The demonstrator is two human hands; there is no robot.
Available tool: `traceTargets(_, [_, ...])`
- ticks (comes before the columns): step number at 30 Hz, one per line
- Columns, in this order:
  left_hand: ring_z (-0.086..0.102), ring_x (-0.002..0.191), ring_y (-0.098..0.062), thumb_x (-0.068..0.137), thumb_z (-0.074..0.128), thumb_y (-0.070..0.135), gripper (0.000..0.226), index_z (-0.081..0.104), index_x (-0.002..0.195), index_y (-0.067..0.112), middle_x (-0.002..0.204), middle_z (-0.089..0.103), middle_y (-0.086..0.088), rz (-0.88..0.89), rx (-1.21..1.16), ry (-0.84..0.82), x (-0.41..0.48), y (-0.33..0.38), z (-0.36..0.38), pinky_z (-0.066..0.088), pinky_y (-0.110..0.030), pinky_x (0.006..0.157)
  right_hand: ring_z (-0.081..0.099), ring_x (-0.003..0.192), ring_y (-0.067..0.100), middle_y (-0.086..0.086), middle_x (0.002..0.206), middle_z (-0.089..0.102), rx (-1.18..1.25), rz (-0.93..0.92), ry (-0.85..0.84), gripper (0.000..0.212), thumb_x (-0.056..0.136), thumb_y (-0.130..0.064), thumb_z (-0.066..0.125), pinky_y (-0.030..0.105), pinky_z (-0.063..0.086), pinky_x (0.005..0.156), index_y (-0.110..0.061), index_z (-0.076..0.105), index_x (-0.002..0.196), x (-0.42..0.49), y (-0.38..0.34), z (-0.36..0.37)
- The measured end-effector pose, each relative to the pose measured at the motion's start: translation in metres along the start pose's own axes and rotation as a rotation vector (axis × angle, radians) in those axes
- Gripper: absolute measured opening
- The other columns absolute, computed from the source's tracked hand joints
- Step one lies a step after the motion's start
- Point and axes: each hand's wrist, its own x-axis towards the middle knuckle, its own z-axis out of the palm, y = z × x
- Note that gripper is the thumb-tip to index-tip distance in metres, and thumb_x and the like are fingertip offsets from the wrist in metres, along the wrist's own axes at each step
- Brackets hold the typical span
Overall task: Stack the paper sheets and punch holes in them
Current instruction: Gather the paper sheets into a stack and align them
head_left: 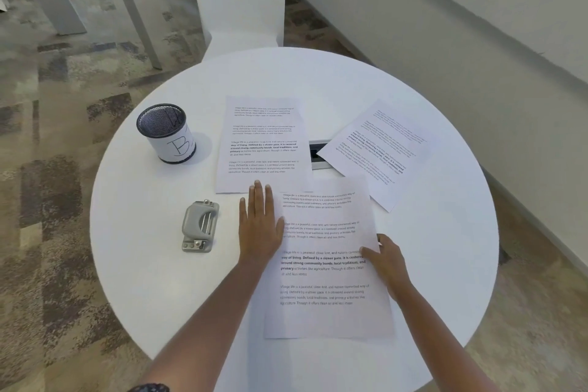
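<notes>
Three printed paper sheets lie flat and unstacked on the white round table. The nearest sheet (327, 264) sits lower centre of the frame, its top edge overlapping the bottom corner of the middle sheet (264, 143). The third sheet (378, 149) lies angled at centre right. A grey hole punch (199, 226) (closed, unloaded) rests left of centre.

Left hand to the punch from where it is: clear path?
Probably yes. The left hand lies flat on the table right beside the punch, with only bare tabletop between them; no sheet or cup is in the way.
</notes>
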Motion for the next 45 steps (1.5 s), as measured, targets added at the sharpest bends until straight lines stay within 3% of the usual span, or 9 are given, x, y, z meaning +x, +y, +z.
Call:
traceTargets(4, [0.004,0.144,-0.031,0.091,0.039,0.044,0.078,0.000,0.145,0.004,0.155,0.004,-0.020,-0.029,0.120,-0.074,0.034,-0.005,-0.001,0.007,-0.044,0.116,0.063,0.088,0.030,0.009,0.096,0.066,0.003,-0.005,0.011,0.013,0.084,-0.008,0.054,0.032,0.048,0.073,-0.009,0.056,0.097,0.009,0.001,0.000])
traceTargets(16, [0.021,0.138,-0.033,0.091,0.039,0.049,0.073,0.014,0.142,0.003,0.148,0.023,-0.024,-0.092,0.172,-0.121,0.079,0.009,0.003,0.032,-0.046,0.106,0.065,0.092,0.034,0.013,0.098,0.069,0.086,0.018,-0.055,0.012,0.086,-0.008,0.054,0.048,0.052,0.086,-0.011,0.059,0.096,0.032,-0.002,-0.005])
traceTargets(18, [0.031,0.134,-0.032,0.092,0.034,0.053,0.069,0.022,0.140,0.005,0.144,0.032,-0.025,-0.056,0.327,-0.114,0.079,0.009,0.004,0.041,-0.041,0.099,0.066,0.090,0.033,0.012,0.096,0.070,0.094,0.029,-0.063,0.009,0.085,-0.008,0.054,0.046,0.052,0.085,-0.013,0.060,0.089,0.033,-0.002,-0.005])
traceTargets(22, [0.062,0.107,-0.009,0.082,0.032,0.069,0.065,0.053,0.126,0.026,0.117,0.068,-0.001,0.026,0.698,-0.091,0.072,0.008,0.000,0.054,-0.017,0.066,0.067,0.088,0.031,0.010,0.094,0.071,0.101,0.047,-0.082,0.007,0.085,-0.010,0.056,0.044,0.052,0.082,-0.015,0.060,0.084,0.036,0.000,-0.006])
traceTargets(24, [0.061,0.109,-0.012,0.083,0.031,0.069,0.065,0.048,0.130,0.027,0.119,0.066,-0.004,0.068,0.729,-0.075,0.076,0.005,-0.006,0.053,-0.017,0.067,0.067,0.088,0.031,0.010,0.094,0.071,0.109,0.043,-0.090,0.005,0.085,-0.012,0.057,0.045,0.052,0.082,-0.014,0.061,0.085,0.038,0.000,-0.007])
traceTargets(28, [0.041,0.123,-0.036,0.091,0.030,0.057,0.076,0.011,0.143,0.005,0.140,0.033,-0.030,0.152,0.454,-0.182,0.088,-0.005,-0.005,0.046,-0.037,0.084,0.068,0.086,0.032,0.009,0.090,0.073,0.123,0.038,-0.102,0.006,0.085,-0.014,0.059,0.048,0.054,0.082,-0.010,0.063,0.085,0.040,0.004,-0.011])
traceTargets(37, [0.050,0.108,-0.031,0.093,0.034,0.049,0.070,0.012,0.143,0.005,0.123,0.050,-0.022,0.279,0.512,-0.158,0.102,-0.010,-0.011,0.045,-0.034,0.082,0.070,0.079,0.025,0.005,0.083,0.075,0.150,0.020,-0.119,0.006,0.086,-0.017,0.060,0.042,0.054,0.081,-0.014,0.065,0.084,0.042,0.008,-0.012])
traceTargets(42, [0.064,0.094,-0.021,0.086,0.054,0.023,0.055,0.039,0.135,0.007,0.114,0.063,-0.020,0.288,0.670,0.010,0.096,-0.007,-0.018,0.053,-0.024,0.070,0.069,0.076,0.026,0.005,0.080,0.075,0.165,0.017,-0.124,0.007,0.086,-0.017,0.061,0.043,0.054,0.079,-0.013,0.065,0.083,0.043,0.010,-0.012])
traceTargets(45, [0.065,0.062,-0.010,0.065,0.075,0.022,0.046,0.066,0.109,0.013,0.081,0.073,-0.004,0.284,0.616,0.172,0.084,0.001,-0.024,0.050,-0.018,0.046,0.069,0.078,0.028,0.008,0.083,0.074,0.168,0.024,-0.132,0.007,0.086,-0.017,0.060,0.044,0.054,0.080,-0.012,0.065,0.084,0.043,0.010,-0.012])
